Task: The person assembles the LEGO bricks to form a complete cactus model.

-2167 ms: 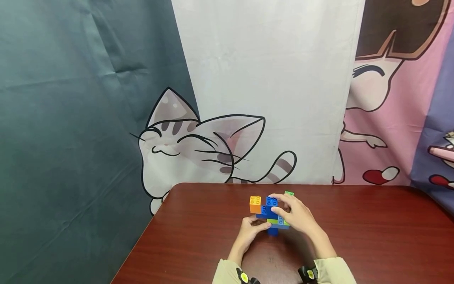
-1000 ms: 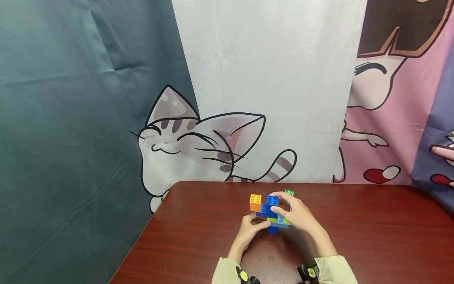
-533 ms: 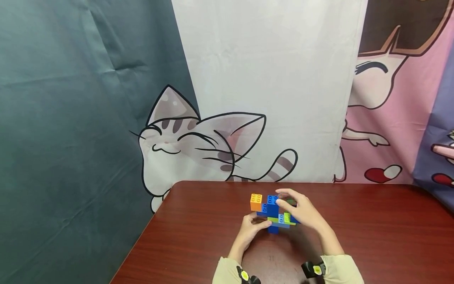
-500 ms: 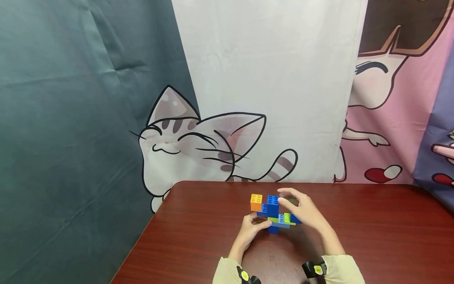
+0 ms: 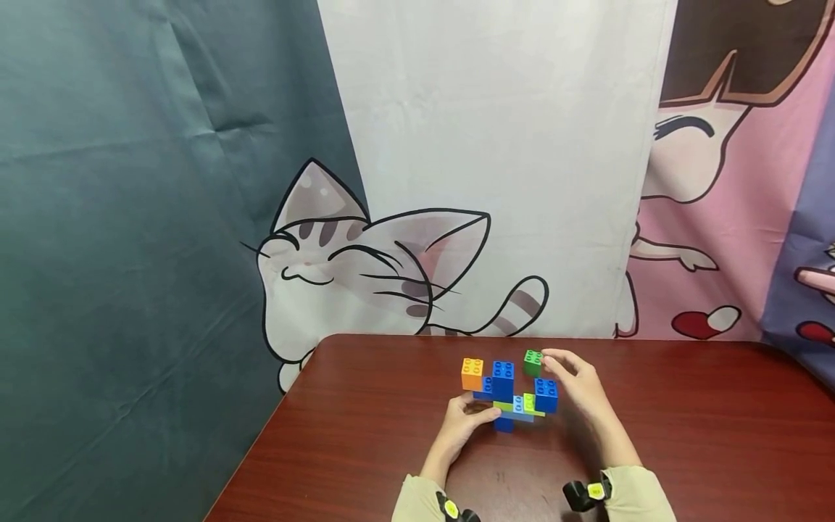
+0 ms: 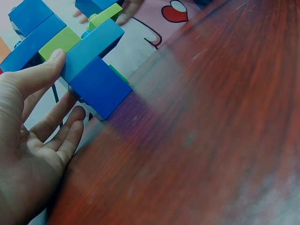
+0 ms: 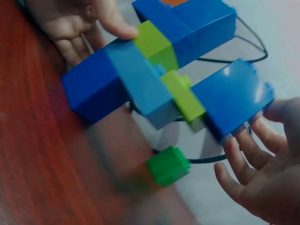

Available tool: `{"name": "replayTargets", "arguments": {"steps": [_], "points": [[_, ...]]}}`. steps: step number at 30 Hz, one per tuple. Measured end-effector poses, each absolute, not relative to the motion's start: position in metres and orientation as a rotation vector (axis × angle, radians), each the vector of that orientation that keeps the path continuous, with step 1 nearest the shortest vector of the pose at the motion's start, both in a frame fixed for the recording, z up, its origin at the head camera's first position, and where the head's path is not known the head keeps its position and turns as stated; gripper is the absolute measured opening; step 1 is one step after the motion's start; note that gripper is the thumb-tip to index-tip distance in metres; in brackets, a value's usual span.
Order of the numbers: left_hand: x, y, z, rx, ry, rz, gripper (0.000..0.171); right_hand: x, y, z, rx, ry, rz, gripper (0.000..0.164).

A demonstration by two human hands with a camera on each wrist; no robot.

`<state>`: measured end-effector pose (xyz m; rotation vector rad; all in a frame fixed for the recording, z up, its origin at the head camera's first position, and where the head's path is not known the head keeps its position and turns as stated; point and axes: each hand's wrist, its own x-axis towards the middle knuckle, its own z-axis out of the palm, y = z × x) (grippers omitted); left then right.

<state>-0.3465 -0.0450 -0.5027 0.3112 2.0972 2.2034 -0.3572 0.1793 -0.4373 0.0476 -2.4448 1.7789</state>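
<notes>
A structure of toy building bricks stands on the table, its dark blue base brick (image 6: 101,86) at the bottom. Light blue and lime green bricks (image 7: 152,44) sit above the base. An orange brick (image 5: 472,374) tops the left end, a tall blue brick (image 5: 503,380) the middle, and another blue brick (image 5: 546,395) the right end. My left hand (image 5: 457,428) pinches the lime green layer, thumb in front and fingers behind. My right hand (image 5: 585,391), fingers loosely bent and holding nothing, is beside the right-end blue brick. Whether its fingertips touch that brick cannot be told.
A loose green brick (image 5: 533,362) lies on the brown table (image 5: 339,435) behind the structure, close to the right fingertips in the head view. A printed cloth backdrop (image 5: 554,145) hangs behind the table's far edge.
My right hand has let go of the tall middle blue brick and moved right, uncovering the right-end blue brick and the green brick. My left hand keeps its grip in place.
</notes>
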Motion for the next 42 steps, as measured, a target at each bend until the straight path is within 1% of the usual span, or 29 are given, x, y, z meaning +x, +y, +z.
{"name": "replayTargets", "arguments": {"steps": [4, 10, 16, 23, 27, 30, 35, 42], "points": [[-0.346, -0.046, -0.503, 0.338, 2.095, 2.205, 0.033, -0.363, 0.18, -0.448, -0.115, -2.383, 1.959, 0.052], [-0.345, -0.046, -0.502, 0.347, 2.073, 2.205, 0.033, -0.367, 0.177, -0.468, -0.243, -2.345, 2.071, 0.044], [-0.346, -0.045, -0.503, 0.334, 2.067, 2.208, 0.034, -0.369, 0.174, -0.483, -0.231, -2.312, 2.088, 0.029], [-0.346, -0.045, -0.503, 0.329, 2.071, 2.211, 0.034, -0.37, 0.176, -0.49, -0.209, -2.268, 2.101, 0.015], [-0.346, -0.045, -0.502, 0.33, 2.071, 2.208, 0.034, -0.372, 0.178, -0.492, -0.201, -2.238, 2.119, 0.014], [-0.346, -0.046, -0.501, 0.333, 2.075, 2.207, 0.034, -0.374, 0.178, -0.495, -0.16, -2.303, 2.008, 0.014], [-0.347, -0.046, -0.501, 0.341, 2.081, 2.201, 0.034, -0.377, 0.179, -0.498, -0.079, -2.417, 1.827, 0.02], [-0.345, -0.046, -0.501, 0.316, 2.071, 2.202, 0.034, -0.382, 0.18, -0.502, -0.086, -2.376, 1.814, 0.018]]}}
